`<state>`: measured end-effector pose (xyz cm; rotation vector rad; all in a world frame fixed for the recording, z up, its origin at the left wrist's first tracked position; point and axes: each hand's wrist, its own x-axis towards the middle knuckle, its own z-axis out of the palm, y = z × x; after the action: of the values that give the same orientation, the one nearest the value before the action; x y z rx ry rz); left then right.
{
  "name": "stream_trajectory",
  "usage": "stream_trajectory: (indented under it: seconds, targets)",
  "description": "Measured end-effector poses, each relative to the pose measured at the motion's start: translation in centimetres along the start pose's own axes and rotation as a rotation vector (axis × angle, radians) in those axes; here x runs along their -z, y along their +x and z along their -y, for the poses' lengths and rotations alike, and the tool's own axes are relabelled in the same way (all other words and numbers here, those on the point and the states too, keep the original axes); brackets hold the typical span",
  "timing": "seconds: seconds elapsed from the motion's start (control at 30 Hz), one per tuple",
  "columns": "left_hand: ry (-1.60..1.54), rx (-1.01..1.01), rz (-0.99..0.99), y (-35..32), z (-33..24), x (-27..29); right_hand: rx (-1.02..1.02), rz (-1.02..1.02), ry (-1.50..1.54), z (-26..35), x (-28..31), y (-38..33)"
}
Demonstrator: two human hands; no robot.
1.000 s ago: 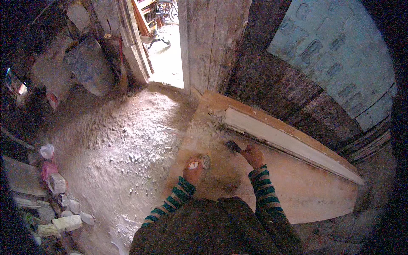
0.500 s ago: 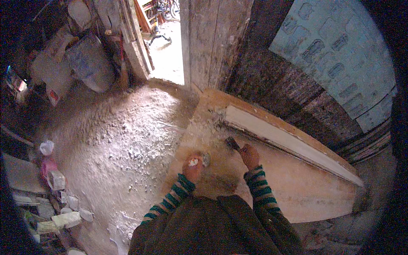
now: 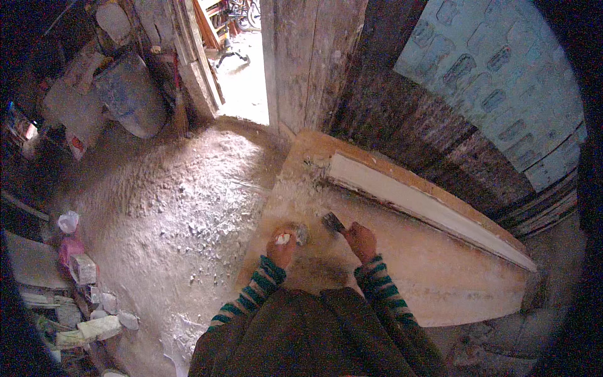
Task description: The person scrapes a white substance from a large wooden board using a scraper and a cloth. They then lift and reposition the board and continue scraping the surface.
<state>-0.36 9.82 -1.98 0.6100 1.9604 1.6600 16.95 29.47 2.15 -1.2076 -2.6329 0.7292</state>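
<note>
My right hand is closed round the handle of a dark, flat-bladed scraper. Its blade points up and left, above the tan board in front of me. My left hand is closed near the board's left part, with a small white piece showing at the fingers. Beside those fingers, on the right, is a roundish grey lump; whether it is held or lies on the board I cannot tell. A gap separates the scraper's blade from the lump.
A long pale bar lies along the board's far side. Whitish crumbs cover the dusty floor to the left. A wooden door borders a bright doorway. Against the left wall stands a grey bucket; several pale blocks lie lower left.
My right hand has moved a little left and down, and the scraper's blade has come nearer the left hand. The left hand stays almost in place. The whole view has shifted slightly.
</note>
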Motion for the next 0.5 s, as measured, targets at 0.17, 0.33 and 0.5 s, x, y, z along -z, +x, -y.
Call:
stream_trajectory:
  seconds: [0.17, 0.33, 0.5]
  targets:
    - [-0.026, -0.108, -0.082, 0.1, -0.1, -0.2, 0.07, -0.011, 0.002, 2.7, -3.9, 5.3]
    - [0.067, -0.125, -0.13, 0.3, 1.3, -0.2, 0.115, 0.022, -0.087, 4.1, 1.0, 4.5]
    - [0.071, -0.059, -0.118, -0.3, -0.3, -1.0, -0.035, 0.125, -0.078, 1.5, 0.9, 1.3]
